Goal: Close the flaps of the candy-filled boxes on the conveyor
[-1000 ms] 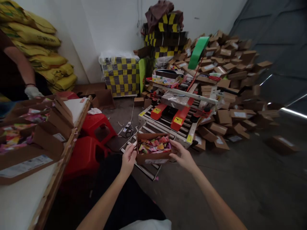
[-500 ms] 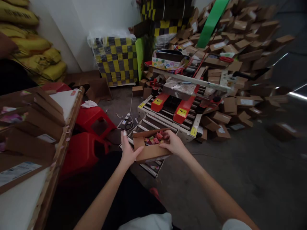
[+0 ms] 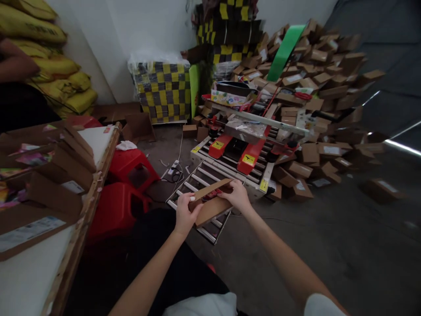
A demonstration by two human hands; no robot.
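Observation:
I hold a small brown cardboard box (image 3: pixel 210 207) in front of my lap, over the near end of a roller conveyor (image 3: pixel 200 180). Its lid flap is folded down and nearly covers the opening, so the coloured packets inside are hidden. My left hand (image 3: pixel 184 215) grips the box's left end, fingers curled round the edge. My right hand (image 3: pixel 236 197) is closed on the right end and presses on the lid. Beyond the rollers stands the carton-sealing machine (image 3: pixel 245 149) with red guides.
A big heap of sealed brown boxes (image 3: pixel 315 92) fills the right rear. Two red plastic stools (image 3: pixel 121 193) stand left of my legs. A table (image 3: pixel 39 259) at left carries open boxes of packets. Another person's arm (image 3: pixel 16 66) shows at far left near yellow sacks.
The box lid has been folded down over the coloured packets, which showed one second ago. My hands and the box have shifted slightly forward over the rollers.

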